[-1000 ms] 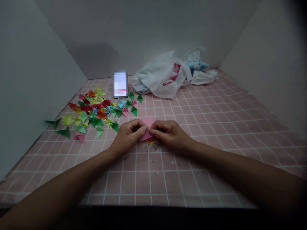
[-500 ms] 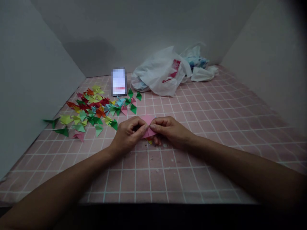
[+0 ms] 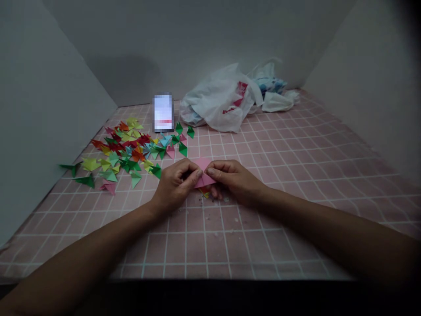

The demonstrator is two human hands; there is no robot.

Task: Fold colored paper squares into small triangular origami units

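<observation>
A small pink sheet of origami paper (image 3: 203, 165), creased down its middle, is held between my two hands above the table. My left hand (image 3: 177, 182) pinches its left side between thumb and fingers. On the right side, my right hand (image 3: 235, 180) grips it the same way, thumb on top. Under the pink paper a bit of yellow and orange paper (image 3: 205, 192) peeks out, mostly hidden. To the left of my hands lies a spread of folded paper cranes (image 3: 131, 164) in green, red, yellow, blue, orange and pink.
A phone (image 3: 163, 113) with a lit, blurred screen stands upright behind the cranes. White plastic bags (image 3: 217, 101) lie crumpled at the back, with a blue-patterned package (image 3: 269, 84) beside them. A pink checked cloth (image 3: 296, 162) covers the table, with grey walls around it.
Both thumbs have drawn slightly apart on the pink paper, so more of its middle crease shows. Everything else is where it was.
</observation>
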